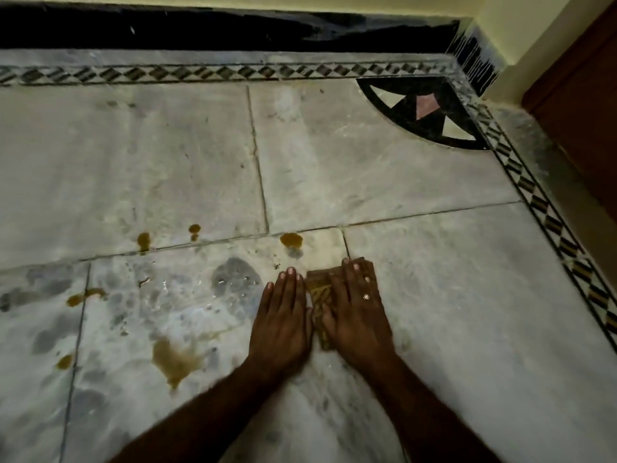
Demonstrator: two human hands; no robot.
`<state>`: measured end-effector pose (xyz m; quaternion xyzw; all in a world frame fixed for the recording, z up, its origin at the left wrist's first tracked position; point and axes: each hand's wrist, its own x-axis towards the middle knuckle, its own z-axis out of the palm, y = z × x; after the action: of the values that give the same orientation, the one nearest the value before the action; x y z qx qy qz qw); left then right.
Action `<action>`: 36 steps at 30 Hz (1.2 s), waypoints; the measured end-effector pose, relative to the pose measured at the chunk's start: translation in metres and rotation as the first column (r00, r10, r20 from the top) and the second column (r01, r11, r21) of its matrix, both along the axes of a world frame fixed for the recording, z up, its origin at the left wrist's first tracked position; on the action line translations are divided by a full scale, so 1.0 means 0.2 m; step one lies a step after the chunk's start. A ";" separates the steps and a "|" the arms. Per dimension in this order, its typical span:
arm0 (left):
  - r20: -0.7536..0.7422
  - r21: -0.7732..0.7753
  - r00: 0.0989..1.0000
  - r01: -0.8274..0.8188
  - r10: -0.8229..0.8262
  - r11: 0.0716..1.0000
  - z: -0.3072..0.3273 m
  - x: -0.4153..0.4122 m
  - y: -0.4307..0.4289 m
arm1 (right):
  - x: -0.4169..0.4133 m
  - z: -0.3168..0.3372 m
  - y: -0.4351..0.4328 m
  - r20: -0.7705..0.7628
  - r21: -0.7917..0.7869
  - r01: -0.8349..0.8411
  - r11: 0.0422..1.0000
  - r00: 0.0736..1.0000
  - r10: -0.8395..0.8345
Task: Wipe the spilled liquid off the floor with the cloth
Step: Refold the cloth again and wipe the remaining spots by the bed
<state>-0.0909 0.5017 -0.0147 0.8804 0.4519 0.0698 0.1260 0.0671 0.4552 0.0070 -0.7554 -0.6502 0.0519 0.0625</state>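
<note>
A small brown patterned cloth (319,292) lies flat on the white marble floor (450,279). My right hand (357,309) presses down on it with flat fingers, a ring on one finger. My left hand (283,315) rests flat on the floor right beside the cloth's left edge, fingers together. Brown spilled liquid shows as a large puddle (175,360) at lower left, a drop (291,239) just ahead of my left hand, and smaller drops (144,240) (194,230) (83,297) (64,361) further left. A faint yellowish smear (329,243) lies ahead of the cloth.
A black skirting (200,31) and a yellow wall run along the far side. A chequered inlay border (233,73) frames the floor, with a black fan-shaped corner inlay (424,111). A brown wooden door (581,95) stands at the right.
</note>
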 end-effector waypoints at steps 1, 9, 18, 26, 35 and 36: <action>0.006 -0.002 1.000 -0.014 0.014 1.000 -0.01 0.00 0.00 | 0.03 0.00 0.00 -0.010 0.044 0.000 0.999 1.000 0.000; 0.042 0.022 0.998 -0.047 0.046 0.999 -0.03 0.01 0.00 | 0.25 -0.04 0.49 0.078 0.026 0.251 0.968 0.964 -0.252; 0.007 0.104 0.991 -0.137 0.137 0.985 -0.06 -0.11 -0.09 | 0.01 -0.06 0.17 0.119 -0.003 -0.213 0.977 0.970 0.211; 0.004 0.088 0.984 -0.180 0.180 0.980 -0.02 -0.20 -0.12 | -0.14 -0.08 0.60 0.102 0.046 -0.064 0.997 0.993 0.059; -0.018 0.088 0.976 -0.216 0.218 0.972 0.00 -0.32 -0.23 | -0.06 -0.07 0.16 0.104 0.013 -0.157 0.988 0.983 0.155; -0.016 0.086 0.975 -0.218 0.220 0.972 0.01 -0.32 -0.23 | -0.07 -0.07 0.23 0.093 0.015 -0.073 0.997 0.993 0.072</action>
<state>-0.1544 0.4553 -0.0131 0.8306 0.5443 0.0909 0.0750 0.0541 0.5018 -0.0074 -0.7323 -0.6798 0.0132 0.0372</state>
